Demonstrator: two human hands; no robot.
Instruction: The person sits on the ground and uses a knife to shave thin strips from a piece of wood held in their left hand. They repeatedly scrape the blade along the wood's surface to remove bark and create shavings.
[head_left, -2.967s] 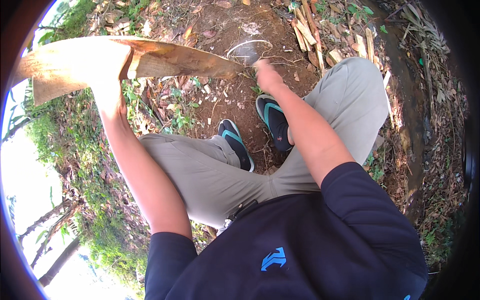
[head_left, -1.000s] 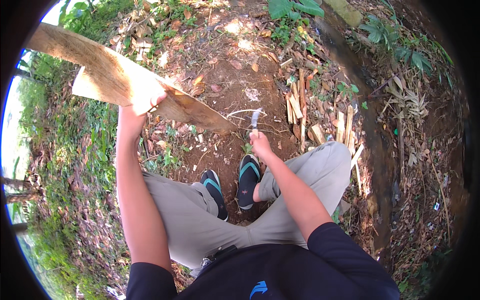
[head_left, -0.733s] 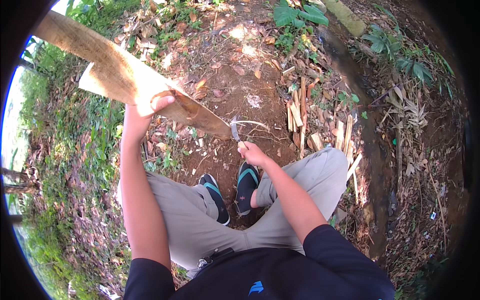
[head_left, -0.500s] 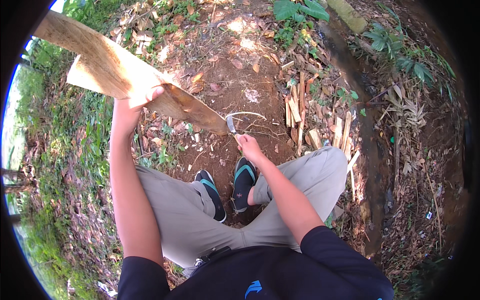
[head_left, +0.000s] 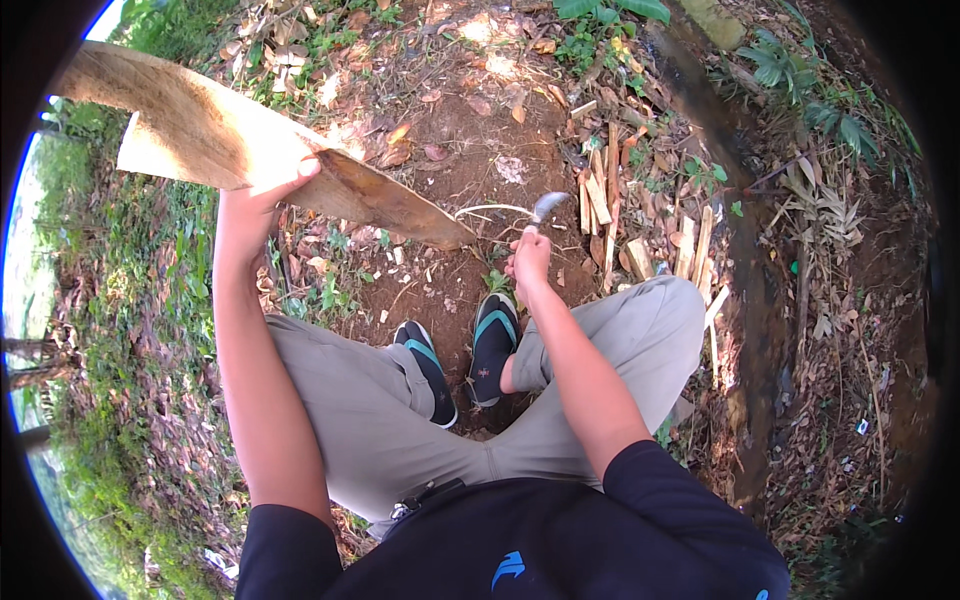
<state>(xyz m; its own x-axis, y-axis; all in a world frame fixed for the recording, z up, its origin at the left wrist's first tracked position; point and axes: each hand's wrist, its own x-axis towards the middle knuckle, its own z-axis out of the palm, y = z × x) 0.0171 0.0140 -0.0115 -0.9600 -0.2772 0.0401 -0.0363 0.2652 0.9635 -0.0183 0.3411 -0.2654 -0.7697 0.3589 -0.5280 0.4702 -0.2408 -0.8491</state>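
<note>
A long, rough-edged wooden plank (head_left: 385, 200) slants from the upper left down to the bare soil between my hands. My left hand (head_left: 248, 208) is closed on its lower edge, the thumb lying over the face; the other fingers are hidden behind the wood. Apart from the plank's low end, my right hand (head_left: 530, 262) is closed round the handle of a small sickle (head_left: 547, 206). Its curved blade points up and away to the right, slightly blurred. A thin pale curved strip (head_left: 495, 208) arches between the plank's end and the blade; I cannot tell whether it touches either.
Split wood sticks (head_left: 597, 195) and more pieces (head_left: 692, 245) lie to the right, beside a dark, wet-looking channel (head_left: 750, 350). My feet in dark sandals (head_left: 492, 350) stand close below the plank's end. Leaves and low plants (head_left: 130, 330) cover the ground at left.
My right hand and the sickle have moved right and a little farther out, away from the plank's low end. The plank is still in my left hand, shifted only slightly in the picture.
</note>
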